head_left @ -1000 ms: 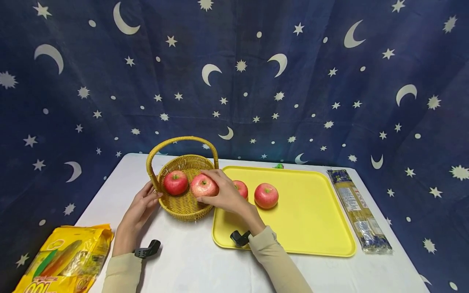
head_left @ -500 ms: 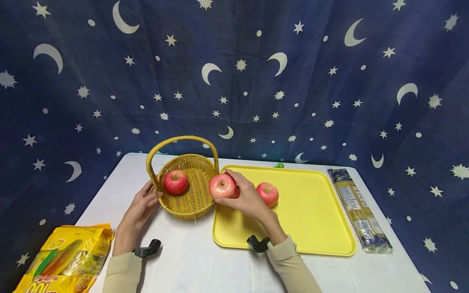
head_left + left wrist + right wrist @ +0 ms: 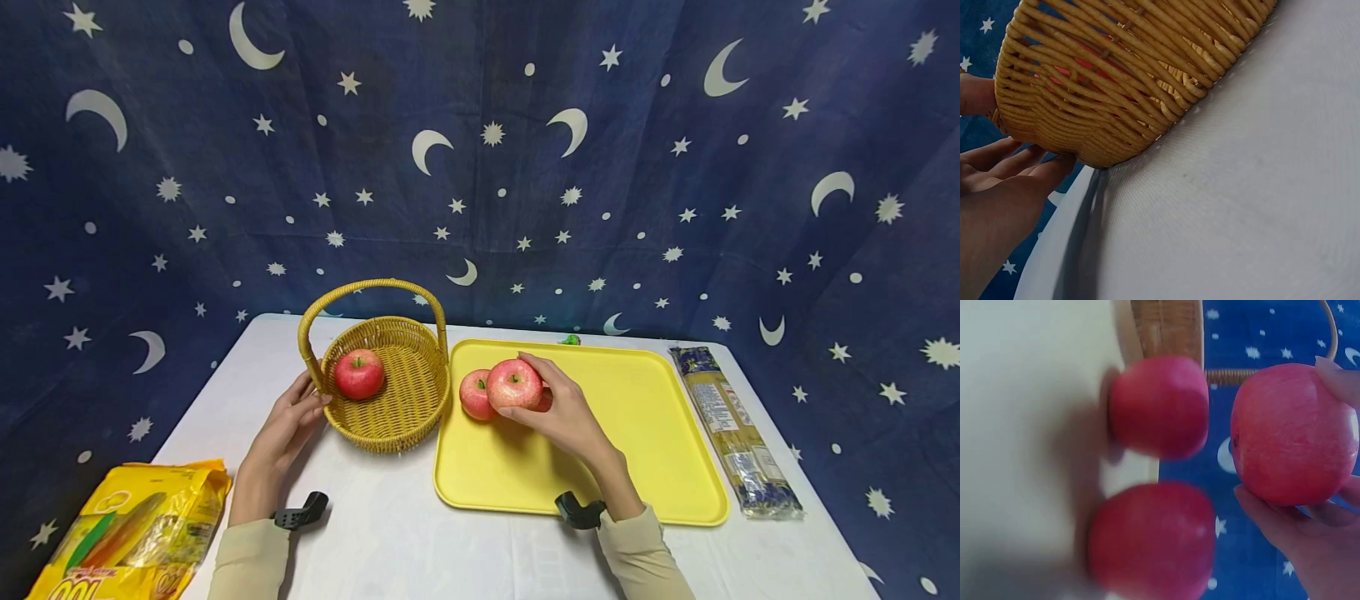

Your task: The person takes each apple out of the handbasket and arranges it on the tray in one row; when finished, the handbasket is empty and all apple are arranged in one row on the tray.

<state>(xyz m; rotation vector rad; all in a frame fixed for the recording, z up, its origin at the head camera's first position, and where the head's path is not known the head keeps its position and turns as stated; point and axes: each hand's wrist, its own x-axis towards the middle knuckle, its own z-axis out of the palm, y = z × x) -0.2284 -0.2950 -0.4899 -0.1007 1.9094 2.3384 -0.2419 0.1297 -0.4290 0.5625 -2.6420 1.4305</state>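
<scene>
Pinched an apple [image 3: 514, 383] above the tray [image 3: 663, 437] with the right hand [image 3: 567, 417]; rested the left hand [image 3: 287, 419], loosely extended, against the basket [image 3: 386, 442]. Probably felt light, firm, slick; best gripped round the middle.

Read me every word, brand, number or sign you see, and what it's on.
"100", probably, cut off by the picture's edge: shiny yellow plastic bag; its smaller print is unreadable.
Long clear plastic packet with blue ends: its print is too small to read.
</scene>
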